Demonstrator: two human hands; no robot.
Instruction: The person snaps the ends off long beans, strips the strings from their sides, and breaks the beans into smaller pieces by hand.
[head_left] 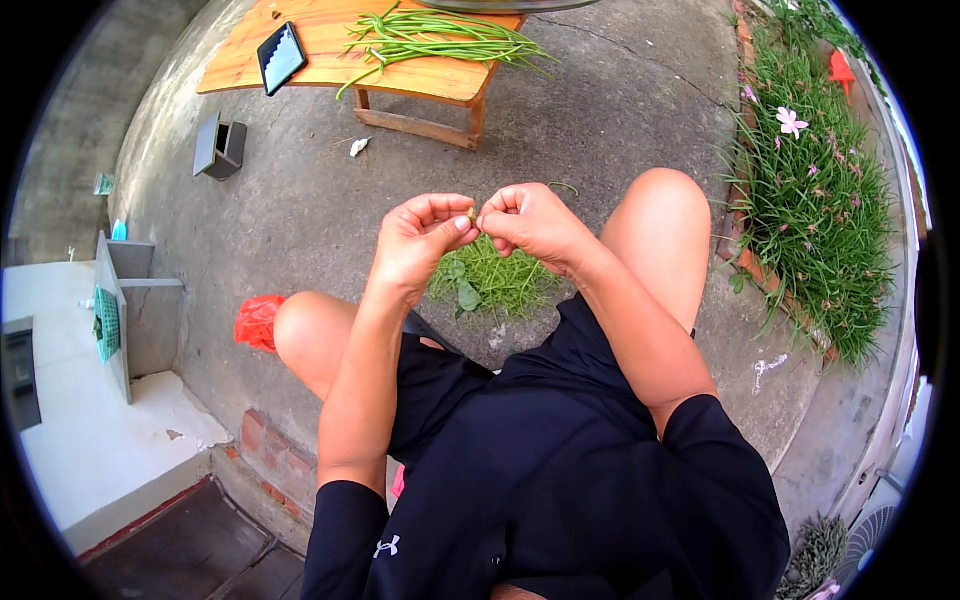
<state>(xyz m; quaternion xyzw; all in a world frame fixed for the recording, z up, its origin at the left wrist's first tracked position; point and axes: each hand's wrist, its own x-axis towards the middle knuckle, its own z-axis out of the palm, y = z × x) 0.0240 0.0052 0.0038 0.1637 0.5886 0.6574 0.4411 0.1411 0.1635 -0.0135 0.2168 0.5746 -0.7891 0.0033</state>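
Both hands meet above a pile of green stems and leaves (505,280) on the ground between the knees. My left hand (425,235) pinches a small brownish-green piece (472,215) between thumb and forefinger. Close against it on the right, my right hand (530,225) is closed too, its thumb and fingertips pressed together beside the piece; what they hold, if anything, is too small to tell. Long green stems (430,38) lie across the wooden table (330,50) ahead, some reaching past its edge.
A tablet (282,58) lies on the table's left part. On the concrete stand a grey box (220,147) and a red plastic bag (260,322), the bag beside the left knee. Grass with pink flowers (815,200) lines the right side; a white ledge (90,400) is at left.
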